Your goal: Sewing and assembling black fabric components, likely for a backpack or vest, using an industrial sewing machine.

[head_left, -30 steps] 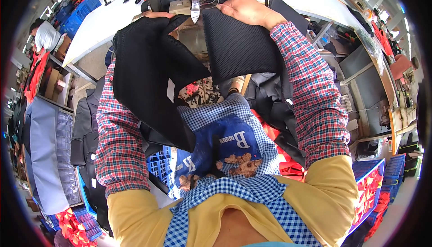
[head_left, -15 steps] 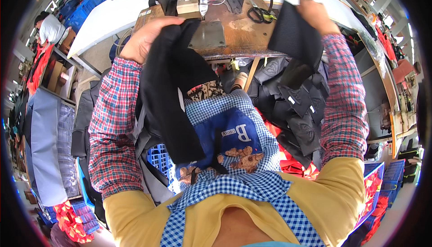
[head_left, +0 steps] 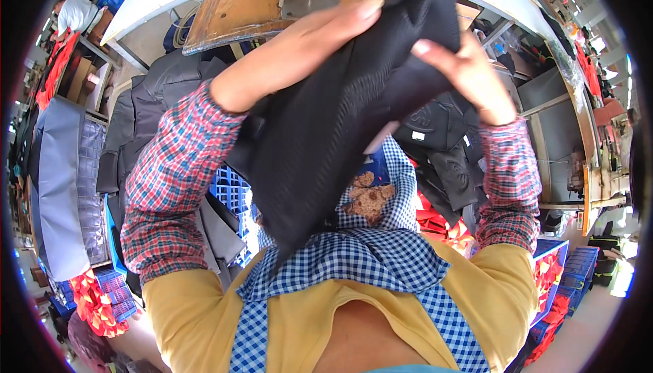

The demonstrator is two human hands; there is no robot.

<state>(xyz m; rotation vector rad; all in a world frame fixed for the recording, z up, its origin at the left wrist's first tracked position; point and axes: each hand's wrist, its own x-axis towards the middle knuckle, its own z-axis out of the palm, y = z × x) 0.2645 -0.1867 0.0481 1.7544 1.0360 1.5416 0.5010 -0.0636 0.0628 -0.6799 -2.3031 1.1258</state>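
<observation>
Well, even tension should keep the black fabric (head_left: 326, 142) from creasing, here on the near side of the wooden surface (head_left: 235, 16); my right grip (head_left: 471, 74) pinches its edge; whether my left grip (head_left: 320, 36) pinches too, I cannot tell. The far face and most right fingers are hidden; blur softens the weave.

i can't read any words or numbers here. little white tags (head_left: 417, 136) sit on the dark pieces (head_left: 454, 177) (way too small for me to read). a pale patch (head_left: 381, 137) shows by the black cloth (head_left: 326, 121) i hold, but it is all blurry.
</observation>
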